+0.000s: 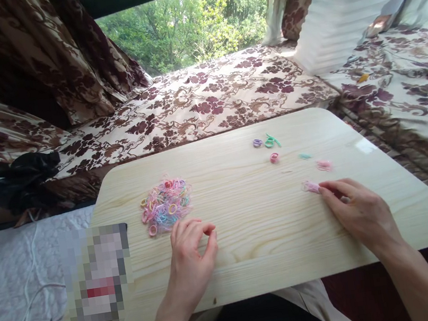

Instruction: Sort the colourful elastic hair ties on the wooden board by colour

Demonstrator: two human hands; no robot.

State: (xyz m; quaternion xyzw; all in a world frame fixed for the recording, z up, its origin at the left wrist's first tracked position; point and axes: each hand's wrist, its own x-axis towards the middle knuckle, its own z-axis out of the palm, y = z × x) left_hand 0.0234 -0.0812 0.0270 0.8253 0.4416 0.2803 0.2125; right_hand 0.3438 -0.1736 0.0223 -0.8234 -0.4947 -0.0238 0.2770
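My right hand (360, 208) is at the right side of the wooden-topped table, its thumb and forefinger pinching the end of a small bunch of pale pink rubber bands (311, 186) on the tabletop. Just beyond it lies another pink bunch (323, 165), with a small teal bunch (304, 156) further back. My left hand (191, 252) hovers by the near edge of a mixed heap of colourful rubber bands and hair ties (167, 205). Its thumb and forefinger tips come together in a loop; anything between them is too small to make out.
Toward the back lie a purple hair tie (257, 143), green coiled ties (271, 141) and a pink one (274, 158). A blurred-out flat object (99, 279) rests at the table's left edge. Behind the table (250, 241) is a flower-patterned window seat (204, 97).
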